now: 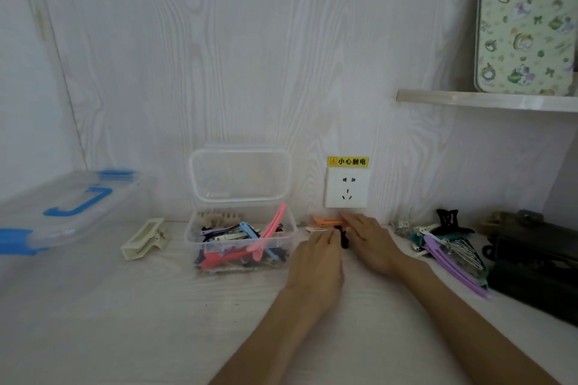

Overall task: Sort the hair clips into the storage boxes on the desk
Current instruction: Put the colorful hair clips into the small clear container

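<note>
Clear plastic is lying at far left: a blue-latched bin (pixel 72 206). A cream clip (pixel 144 238) is resting on the surface (pixel 125 322), then the open box (pixel 240 241) is holding mixed clips. My left hand (pixel 316 262) and right hand (pixel 372 244) are lying flat, fingers straight, around a black clip (pixel 343 236); an orange clip (pixel 327 221) is sitting behind. More clips (pixel 450 244) are piling at right.

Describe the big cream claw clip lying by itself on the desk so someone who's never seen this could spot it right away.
Start at the small clear plastic storage box with its lid propped open, against the wood-grain wall. Just left of it, alone on the pale desk, lies the large cream rectangular claw clip. Unlike the slim colourful clips inside the box, it is wide, blocky and plain cream.
</note>
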